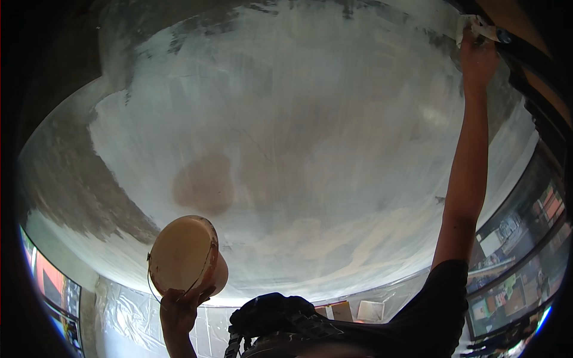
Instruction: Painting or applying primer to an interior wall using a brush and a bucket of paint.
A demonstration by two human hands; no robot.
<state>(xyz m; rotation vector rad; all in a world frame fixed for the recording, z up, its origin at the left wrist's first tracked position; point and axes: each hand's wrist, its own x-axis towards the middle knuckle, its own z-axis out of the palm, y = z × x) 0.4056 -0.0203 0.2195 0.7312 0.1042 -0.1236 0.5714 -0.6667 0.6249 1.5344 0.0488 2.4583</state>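
My left hand, at the lower left, grips a round pail with a wire handle. The pail is tilted with its mouth towards the view; its inside looks pale and its rim is smeared. At the upper right, my right arm is stretched out and my right hand is closed on a whitish, smeared hand tool, its exact kind unclear, at the edge of a broad wall. A pale, streaky coating covers most of that wall, with darker grey bare areas at the left and top and a brownish patch above the pail.
Clear plastic sheeting lies along the bottom. Cardboard boxes and a whitish square container stand beyond my shoulder. Dark-framed window panes with cluttered items behind or reflected in them line the right; another window is at the far left.
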